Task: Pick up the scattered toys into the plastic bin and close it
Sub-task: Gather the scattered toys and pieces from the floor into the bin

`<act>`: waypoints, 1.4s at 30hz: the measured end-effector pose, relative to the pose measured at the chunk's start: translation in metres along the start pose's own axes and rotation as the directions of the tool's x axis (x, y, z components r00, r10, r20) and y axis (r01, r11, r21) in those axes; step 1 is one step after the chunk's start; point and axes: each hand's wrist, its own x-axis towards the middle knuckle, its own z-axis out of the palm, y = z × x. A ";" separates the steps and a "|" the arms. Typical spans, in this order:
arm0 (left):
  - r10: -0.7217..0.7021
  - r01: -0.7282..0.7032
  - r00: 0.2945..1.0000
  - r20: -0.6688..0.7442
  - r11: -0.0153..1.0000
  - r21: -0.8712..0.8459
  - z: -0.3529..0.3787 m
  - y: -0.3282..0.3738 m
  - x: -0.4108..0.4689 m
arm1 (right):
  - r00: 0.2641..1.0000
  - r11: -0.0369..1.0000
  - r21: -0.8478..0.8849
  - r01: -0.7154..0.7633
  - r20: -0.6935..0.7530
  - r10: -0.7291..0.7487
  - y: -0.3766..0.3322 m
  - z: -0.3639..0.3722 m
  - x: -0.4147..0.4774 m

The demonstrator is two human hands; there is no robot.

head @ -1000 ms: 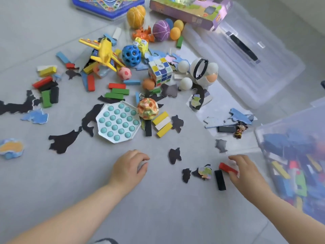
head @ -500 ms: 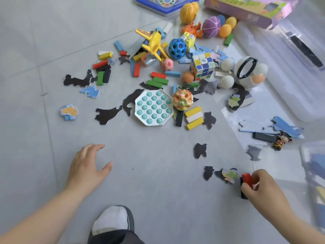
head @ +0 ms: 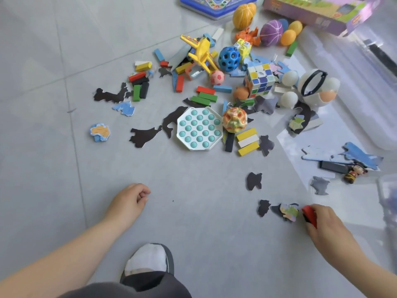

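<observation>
My right hand (head: 326, 229) grips a red wooden block (head: 309, 214) low over the floor at the lower right, beside a coloured puzzle piece (head: 289, 211) and a black piece (head: 263, 207). My left hand (head: 129, 201) hovers over bare floor with loosely curled fingers and holds nothing. Only a corner of the clear plastic bin (head: 386, 190) shows at the right edge. Scattered toys fill the middle: a white pop-it board (head: 198, 131), a puzzle cube (head: 260, 82), a yellow plane (head: 202, 52), several coloured blocks and balls.
The bin's clear lid (head: 365, 72) lies at the upper right, with a purple toy box (head: 322, 11) on its far end. A small figurine (head: 354, 173) and blue puzzle pieces (head: 354, 157) lie near the bin. My slippered foot (head: 148, 263) stands at the bottom centre.
My right hand closed round the red block and keeps hold of it. My left hand drew back from the toys, spread out, then curled loosely. The view swung left, leaving the bin mostly out of frame.
</observation>
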 end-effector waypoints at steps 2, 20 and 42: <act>0.053 -0.053 0.999 -0.005 0.998 -0.029 0.001 0.014 0.004 | 1.000 0.999 0.037 0.008 -0.023 -0.008 -0.001 0.000 -0.001; 0.012 -0.016 0.974 0.228 1.000 0.019 -0.011 -0.021 0.002 | 0.857 0.794 -0.442 0.418 -0.097 -0.505 -0.021 0.018 0.020; 0.045 -0.068 0.994 0.101 0.969 0.236 0.004 0.004 0.010 | 0.971 0.951 -0.242 0.191 -0.093 -0.218 0.002 -0.008 0.015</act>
